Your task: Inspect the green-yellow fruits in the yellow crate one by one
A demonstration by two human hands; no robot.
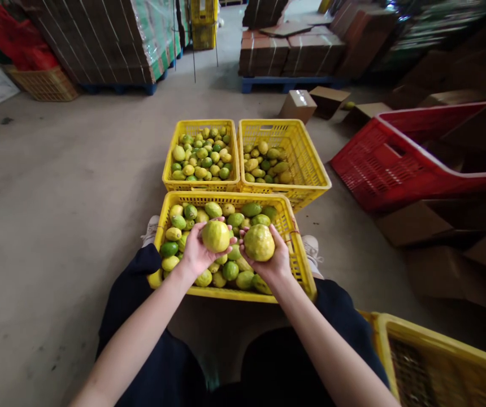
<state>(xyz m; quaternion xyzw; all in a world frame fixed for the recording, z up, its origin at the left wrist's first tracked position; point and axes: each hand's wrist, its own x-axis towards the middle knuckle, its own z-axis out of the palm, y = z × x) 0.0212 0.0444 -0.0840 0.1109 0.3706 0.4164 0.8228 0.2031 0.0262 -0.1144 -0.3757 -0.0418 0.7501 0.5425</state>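
My left hand [195, 250] is palm up, fingers curled under a round, smooth yellow-green lemon [216, 236]. In my right hand [277, 263] rests another large lemon [259, 243], yellower and bumpy. The two fruits are held side by side, a small gap between them. Both hands are over the near yellow crate [234, 294], which stands between my feet. Green and yellow lemons [230, 271] cover its bottom, partly hidden by my hands and forearms.
Beyond it stand two yellow crates: the left one [165, 169] holds many smaller lemons, the right one [311, 161] fewer. A red crate [365, 164] and cardboard boxes are on the right. Another yellow crate [381, 339] is by my right leg. Loaded pallets stand behind.
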